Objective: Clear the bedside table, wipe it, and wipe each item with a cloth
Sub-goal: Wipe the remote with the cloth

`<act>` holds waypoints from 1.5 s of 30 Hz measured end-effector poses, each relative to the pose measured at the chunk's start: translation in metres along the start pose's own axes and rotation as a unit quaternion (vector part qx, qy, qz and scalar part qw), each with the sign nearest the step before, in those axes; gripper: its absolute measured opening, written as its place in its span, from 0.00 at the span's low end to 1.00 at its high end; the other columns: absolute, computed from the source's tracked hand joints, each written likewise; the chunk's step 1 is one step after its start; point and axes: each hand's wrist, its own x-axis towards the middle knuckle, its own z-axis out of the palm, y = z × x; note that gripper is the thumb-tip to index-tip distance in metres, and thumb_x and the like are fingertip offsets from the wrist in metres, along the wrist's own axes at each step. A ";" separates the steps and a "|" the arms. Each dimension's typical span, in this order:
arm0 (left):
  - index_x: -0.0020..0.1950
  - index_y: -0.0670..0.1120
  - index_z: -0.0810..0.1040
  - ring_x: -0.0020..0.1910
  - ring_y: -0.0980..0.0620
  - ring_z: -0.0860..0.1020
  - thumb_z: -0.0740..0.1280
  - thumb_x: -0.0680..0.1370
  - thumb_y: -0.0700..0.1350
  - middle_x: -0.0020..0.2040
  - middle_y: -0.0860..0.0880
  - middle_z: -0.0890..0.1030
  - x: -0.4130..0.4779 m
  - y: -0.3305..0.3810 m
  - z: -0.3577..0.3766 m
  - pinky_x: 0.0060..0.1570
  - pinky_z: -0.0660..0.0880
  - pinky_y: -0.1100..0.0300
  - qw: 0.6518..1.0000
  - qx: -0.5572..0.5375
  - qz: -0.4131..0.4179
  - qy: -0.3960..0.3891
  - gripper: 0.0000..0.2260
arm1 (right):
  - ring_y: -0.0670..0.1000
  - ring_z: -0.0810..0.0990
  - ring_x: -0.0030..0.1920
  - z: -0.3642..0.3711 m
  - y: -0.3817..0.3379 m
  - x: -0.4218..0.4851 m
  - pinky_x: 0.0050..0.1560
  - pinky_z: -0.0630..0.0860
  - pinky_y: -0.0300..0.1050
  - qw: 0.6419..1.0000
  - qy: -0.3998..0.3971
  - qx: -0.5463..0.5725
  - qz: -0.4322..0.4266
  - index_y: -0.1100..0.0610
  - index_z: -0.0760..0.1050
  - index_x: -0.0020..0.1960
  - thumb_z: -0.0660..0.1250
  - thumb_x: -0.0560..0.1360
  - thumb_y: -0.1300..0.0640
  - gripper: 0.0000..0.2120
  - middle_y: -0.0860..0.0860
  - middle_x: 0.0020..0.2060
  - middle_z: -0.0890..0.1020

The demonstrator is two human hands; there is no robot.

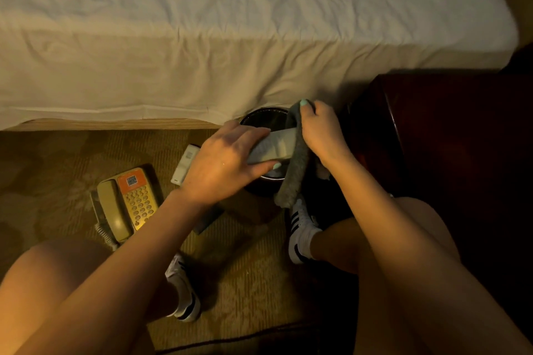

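My left hand [227,158] grips a pale remote control [275,145] and holds it level above a dark round bin [264,118]. Around the remote's right end lies a grey cloth [295,164], which my right hand [318,130] grips; the cloth's tail hangs down toward my shoe. The dark wooden bedside table [450,135] stands at the right. On the carpet lie a beige and orange telephone [127,203] and a second white remote [186,164].
A bed with a white sheet [230,37] fills the top of the view, its wooden base [115,124] meeting the patterned carpet [57,158]. A dark flat object [209,217] lies under my left forearm. My knees and striped shoes [301,228] are near the bin.
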 end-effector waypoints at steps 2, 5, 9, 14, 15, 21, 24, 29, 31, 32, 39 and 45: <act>0.63 0.41 0.78 0.51 0.46 0.79 0.66 0.74 0.59 0.53 0.44 0.82 -0.003 0.005 -0.004 0.50 0.75 0.54 0.999 -0.026 -0.024 0.011 0.25 | 0.51 0.74 0.43 -0.018 0.007 -0.002 0.40 0.62 0.37 0.999 0.023 -0.038 0.008 0.64 0.73 0.52 0.55 0.82 0.56 0.13 0.52 0.42 0.76; 0.64 0.44 0.77 0.52 0.46 0.80 0.64 0.74 0.60 0.53 0.44 0.82 -0.002 0.011 -0.020 0.50 0.75 0.55 0.992 -0.071 -0.086 0.053 0.26 | 0.58 0.77 0.51 -0.053 0.017 -0.010 0.46 0.70 0.48 0.998 0.020 -0.004 0.061 0.65 0.75 0.54 0.56 0.82 0.53 0.16 0.58 0.48 0.78; 0.62 0.44 0.77 0.51 0.47 0.81 0.66 0.78 0.57 0.53 0.44 0.83 0.011 0.037 -0.034 0.47 0.78 0.52 0.987 -0.088 -0.108 0.078 0.21 | 0.55 0.76 0.43 -0.106 0.013 -0.039 0.42 0.70 0.49 0.996 0.043 0.061 0.058 0.63 0.76 0.50 0.58 0.81 0.51 0.16 0.57 0.42 0.77; 0.54 0.49 0.77 0.41 0.51 0.83 0.60 0.80 0.59 0.41 0.48 0.83 0.027 0.100 -0.032 0.43 0.80 0.45 0.960 -0.209 -0.182 0.047 0.15 | 0.56 0.80 0.51 -0.171 -0.006 -0.090 0.54 0.77 0.55 0.989 0.073 0.125 0.022 0.57 0.76 0.52 0.59 0.81 0.52 0.11 0.57 0.50 0.81; 0.53 0.49 0.76 0.40 0.49 0.83 0.60 0.80 0.60 0.41 0.48 0.83 0.030 0.114 -0.031 0.44 0.80 0.44 0.952 -0.236 -0.191 0.034 0.16 | 0.54 0.80 0.51 -0.182 -0.009 -0.102 0.55 0.77 0.54 0.989 0.069 0.127 0.010 0.56 0.76 0.52 0.59 0.81 0.52 0.10 0.55 0.49 0.81; 0.49 0.44 0.76 0.36 0.43 0.82 0.56 0.84 0.51 0.42 0.41 0.81 0.038 0.207 -0.026 0.35 0.79 0.53 0.889 -0.397 -0.228 0.004 0.14 | 0.53 0.80 0.47 -0.234 0.001 -0.179 0.46 0.74 0.48 0.995 0.052 0.085 -0.015 0.58 0.77 0.50 0.60 0.81 0.51 0.12 0.54 0.44 0.80; 0.50 0.49 0.75 0.36 0.45 0.82 0.57 0.84 0.51 0.42 0.42 0.81 0.035 0.246 -0.019 0.33 0.80 0.55 0.836 -0.497 -0.230 -0.032 0.10 | 0.55 0.79 0.47 -0.262 0.023 -0.214 0.44 0.73 0.48 0.994 0.071 0.080 0.000 0.63 0.77 0.52 0.60 0.81 0.51 0.15 0.61 0.48 0.80; 0.61 0.42 0.72 0.43 0.45 0.83 0.63 0.81 0.50 0.49 0.40 0.81 0.036 0.288 0.001 0.41 0.82 0.52 0.761 -0.595 -0.214 -0.146 0.14 | 0.55 0.80 0.49 -0.316 0.063 -0.255 0.51 0.76 0.53 0.989 0.114 0.085 0.027 0.57 0.77 0.52 0.59 0.81 0.50 0.12 0.56 0.47 0.80; 0.62 0.42 0.73 0.43 0.46 0.83 0.63 0.81 0.48 0.51 0.38 0.80 0.040 0.301 0.012 0.37 0.81 0.55 0.764 -0.589 -0.213 -0.158 0.14 | 0.55 0.80 0.50 -0.335 0.077 -0.266 0.53 0.76 0.54 0.987 0.131 0.086 0.033 0.57 0.77 0.54 0.59 0.81 0.50 0.13 0.55 0.47 0.80; 0.62 0.42 0.74 0.42 0.46 0.82 0.65 0.79 0.50 0.51 0.37 0.80 0.043 0.307 0.017 0.37 0.79 0.56 0.769 -0.580 -0.213 -0.165 0.16 | 0.55 0.80 0.51 -0.343 0.083 -0.272 0.54 0.76 0.53 0.986 0.139 0.085 0.034 0.58 0.77 0.54 0.59 0.81 0.50 0.13 0.55 0.47 0.80; 0.60 0.44 0.72 0.36 0.54 0.79 0.78 0.68 0.47 0.46 0.45 0.80 0.064 0.352 0.063 0.34 0.74 0.62 0.829 -0.459 -0.195 -0.251 0.24 | 0.47 0.78 0.51 -0.385 0.126 -0.293 0.50 0.73 0.38 0.980 0.181 0.071 0.041 0.57 0.75 0.61 0.58 0.82 0.54 0.12 0.49 0.48 0.79; 0.63 0.45 0.73 0.44 0.51 0.81 0.76 0.71 0.46 0.52 0.49 0.81 0.099 0.365 0.115 0.42 0.80 0.57 0.904 -0.336 -0.138 -0.225 0.24 | 0.62 0.79 0.51 -0.403 0.158 -0.287 0.55 0.74 0.61 0.977 0.187 0.051 0.086 0.66 0.76 0.54 0.60 0.81 0.51 0.17 0.64 0.49 0.80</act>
